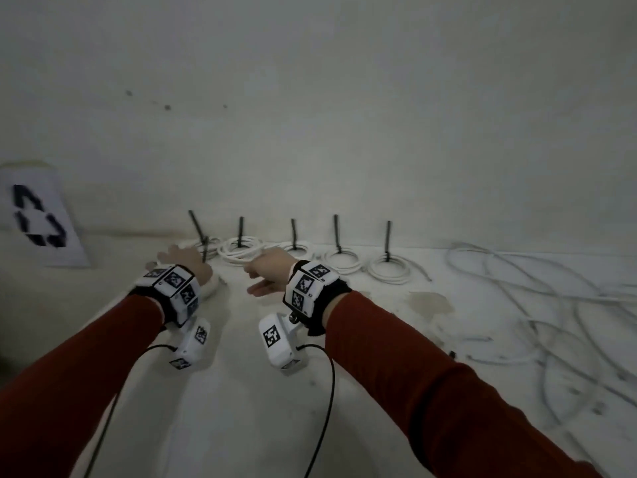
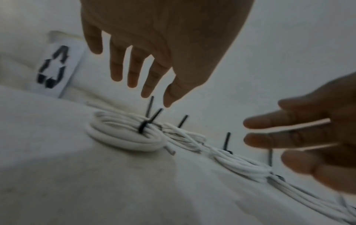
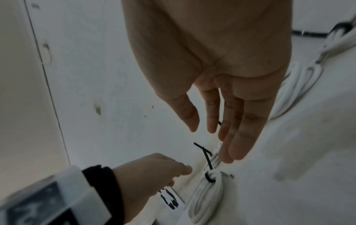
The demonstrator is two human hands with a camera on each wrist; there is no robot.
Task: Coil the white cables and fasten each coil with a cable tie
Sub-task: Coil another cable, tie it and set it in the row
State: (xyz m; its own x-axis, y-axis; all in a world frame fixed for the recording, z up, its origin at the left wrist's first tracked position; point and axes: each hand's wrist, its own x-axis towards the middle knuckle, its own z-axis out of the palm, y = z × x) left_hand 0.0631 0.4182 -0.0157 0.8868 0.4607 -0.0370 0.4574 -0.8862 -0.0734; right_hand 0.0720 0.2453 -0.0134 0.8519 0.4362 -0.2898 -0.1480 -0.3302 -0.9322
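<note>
Red sleeves (image 1: 448, 391) stretch over the bench (image 1: 241, 408); both hands, left (image 1: 186, 258) and right (image 1: 272, 274), hover empty with fingers relaxed above tied coils (image 1: 239, 250) along the wall. Loose cable (image 1: 537, 305) sprawls right; gathering even loops before tying should keep each coil neat.

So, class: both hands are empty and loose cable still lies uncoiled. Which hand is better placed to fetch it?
Probably the right hand: the loose white cables lie on its side. The left hand hovers open over the tied coil.

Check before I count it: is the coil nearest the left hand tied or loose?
Tied: a black cable tie cinches the coil, tail sticking up.
</note>
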